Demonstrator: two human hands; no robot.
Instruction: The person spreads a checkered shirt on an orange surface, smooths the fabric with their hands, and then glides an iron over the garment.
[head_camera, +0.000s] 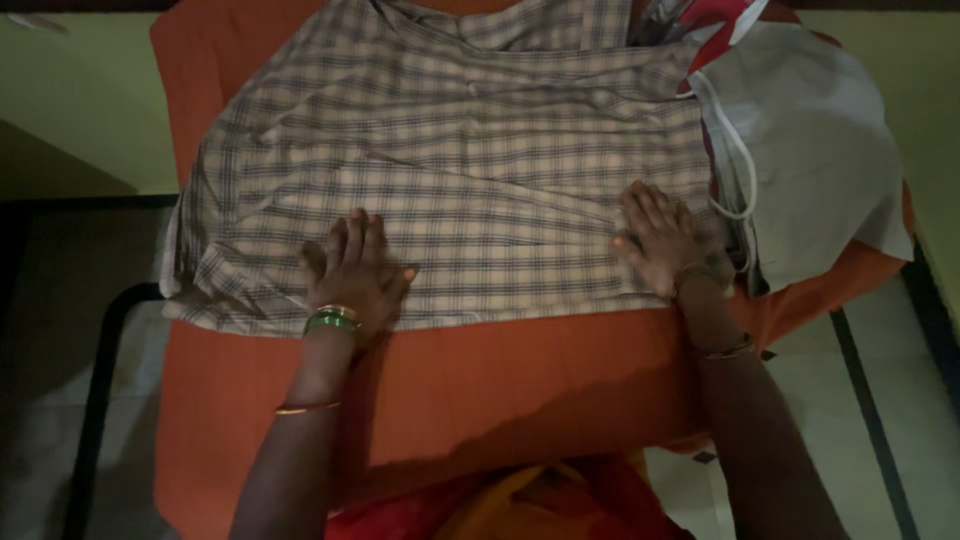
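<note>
This looks like a room in a home, dimly lit. A low surface spread with an orange cloth (480, 390) stands on a pale tiled floor (880, 400) with dark border lines, a yellow-green wall (80, 110) behind. A checked shirt (450, 170) and a grey garment (820, 150) lie on it.

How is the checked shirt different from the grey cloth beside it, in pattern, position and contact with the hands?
The checked shirt has a beige and grey check; the grey cloth is plain with white edging. The checked shirt lies spread in the middle of the orange surface; the grey cloth hangs over its right edge. The left hand and right hand press flat on the shirt, not the cloth. Both rest on the orange surface.
</note>
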